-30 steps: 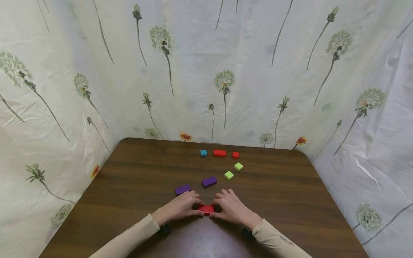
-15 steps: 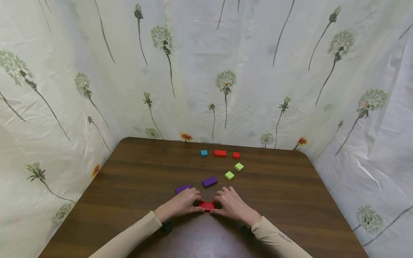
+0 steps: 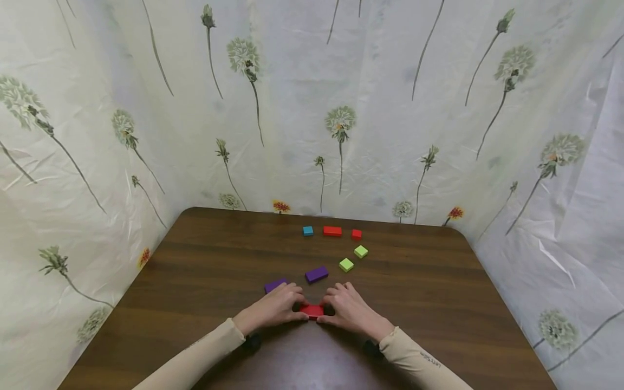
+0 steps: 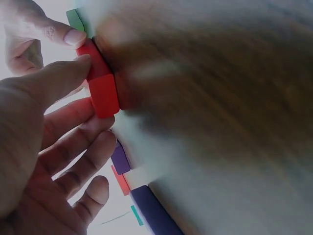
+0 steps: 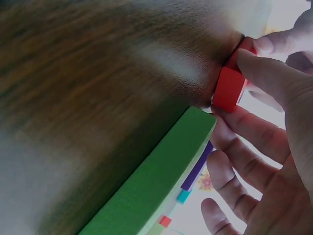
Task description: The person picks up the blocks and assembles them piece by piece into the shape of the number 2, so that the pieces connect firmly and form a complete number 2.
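A red rectangular block (image 3: 312,311) lies flat on the brown table, held from both ends. My left hand (image 3: 270,310) pinches its left end between thumb and fingers. At the right end, my right hand (image 3: 353,311) grips it the same way. The left wrist view shows the thumb on the near side of the red block (image 4: 104,93), with the other fingers spread behind it. Just beyond the left fingers is a purple block (image 3: 275,285), partly covered by that hand. Another purple block (image 3: 317,274) lies past the gap between the hands.
Two lime green blocks (image 3: 346,265) lie beyond the right hand. Along the far side of the wooden table (image 3: 219,249) are a blue block (image 3: 308,231), a longer red block (image 3: 332,231) and a small red block (image 3: 357,234). A floral curtain (image 3: 292,108) hangs behind.
Over the first half second both hands slid the red block slightly away from me. Since then the hands and the block have barely moved. The other blocks stay in place.
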`<state>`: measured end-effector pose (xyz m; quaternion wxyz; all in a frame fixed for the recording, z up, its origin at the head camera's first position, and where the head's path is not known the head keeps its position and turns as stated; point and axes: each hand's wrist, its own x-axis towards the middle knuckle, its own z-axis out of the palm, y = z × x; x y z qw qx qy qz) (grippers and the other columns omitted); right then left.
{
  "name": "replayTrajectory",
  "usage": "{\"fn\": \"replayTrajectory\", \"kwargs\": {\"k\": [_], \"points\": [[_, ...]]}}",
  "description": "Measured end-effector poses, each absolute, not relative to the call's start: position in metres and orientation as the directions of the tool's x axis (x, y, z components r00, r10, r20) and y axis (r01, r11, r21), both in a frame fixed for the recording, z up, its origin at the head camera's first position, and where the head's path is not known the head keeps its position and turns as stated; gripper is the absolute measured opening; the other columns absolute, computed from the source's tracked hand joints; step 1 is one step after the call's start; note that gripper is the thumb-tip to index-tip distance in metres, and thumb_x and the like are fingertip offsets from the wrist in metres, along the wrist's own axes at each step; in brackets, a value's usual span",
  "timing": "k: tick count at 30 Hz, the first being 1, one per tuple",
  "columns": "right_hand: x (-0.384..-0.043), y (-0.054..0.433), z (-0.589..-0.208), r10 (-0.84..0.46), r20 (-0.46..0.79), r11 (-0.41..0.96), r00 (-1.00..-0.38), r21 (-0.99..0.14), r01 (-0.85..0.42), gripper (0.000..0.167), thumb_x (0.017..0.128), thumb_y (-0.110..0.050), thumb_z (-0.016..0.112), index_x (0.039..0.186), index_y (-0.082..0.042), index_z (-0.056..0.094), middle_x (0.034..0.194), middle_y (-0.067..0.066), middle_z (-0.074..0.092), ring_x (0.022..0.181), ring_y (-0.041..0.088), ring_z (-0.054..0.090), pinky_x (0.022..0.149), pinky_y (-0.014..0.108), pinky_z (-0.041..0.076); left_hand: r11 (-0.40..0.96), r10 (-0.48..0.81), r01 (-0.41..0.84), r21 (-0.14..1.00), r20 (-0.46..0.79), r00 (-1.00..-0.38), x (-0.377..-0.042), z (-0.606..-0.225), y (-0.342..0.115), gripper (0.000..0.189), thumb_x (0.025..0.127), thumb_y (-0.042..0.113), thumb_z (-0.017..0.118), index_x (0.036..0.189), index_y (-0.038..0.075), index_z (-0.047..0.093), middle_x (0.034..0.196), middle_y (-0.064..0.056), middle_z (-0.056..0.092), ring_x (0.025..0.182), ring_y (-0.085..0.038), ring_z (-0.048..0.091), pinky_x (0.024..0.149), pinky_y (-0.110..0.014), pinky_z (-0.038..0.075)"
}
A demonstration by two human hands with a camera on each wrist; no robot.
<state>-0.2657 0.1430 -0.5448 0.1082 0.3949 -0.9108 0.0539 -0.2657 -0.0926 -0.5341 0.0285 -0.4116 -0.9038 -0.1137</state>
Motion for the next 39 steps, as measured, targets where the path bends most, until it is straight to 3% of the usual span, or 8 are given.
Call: {"fn": "replayTrajectory", "kwargs": {"k": [13,25,39], "points": [[-0.265,0.148,-0.544,-0.707,0.24,0.679,-0.665,-0.03,-0.733,0.037,0.08,-0.057,0.069,0.096,-0.024,0.073,0.09,-0.009,0.063,0.087,0.014,0.055,0.075,0.033,0.034,0.627,0.746,0.759,0.176,0.144,-0.65,-0.266,-0.535,-0.091,0.028,0.087,0.044,0.069,0.099,0.018,0.074,0.091,0.008,0.063,0.086,-0.007,0.052,0.074,-0.021,0.037],[-0.273,0.185,-0.503,-0.607,0.276,0.742,-0.745,-0.139,-0.656,0.043,0.078,-0.057,0.072,0.105,-0.024,0.072,0.102,-0.009,0.063,0.1,0.016,0.056,0.089,0.042,0.037,0.633,0.735,0.748,0.197,0.151,-0.661,-0.265,-0.535,-0.092,0.029,0.087,0.043,0.069,0.1,0.018,0.073,0.094,0.008,0.064,0.09,-0.008,0.055,0.077,-0.023,0.039],[-0.27,0.233,-0.475,-0.476,0.308,0.82,-0.824,-0.181,-0.542,0.046,0.075,-0.057,0.074,0.111,-0.03,0.071,0.108,-0.004,0.065,0.104,0.02,0.056,0.084,0.04,0.036,0.635,0.73,0.743,0.212,0.152,-0.667,-0.265,-0.536,-0.091,0.029,0.086,0.043,0.07,0.099,0.018,0.074,0.093,0.007,0.065,0.087,-0.008,0.055,0.074,-0.022,0.037]]}}
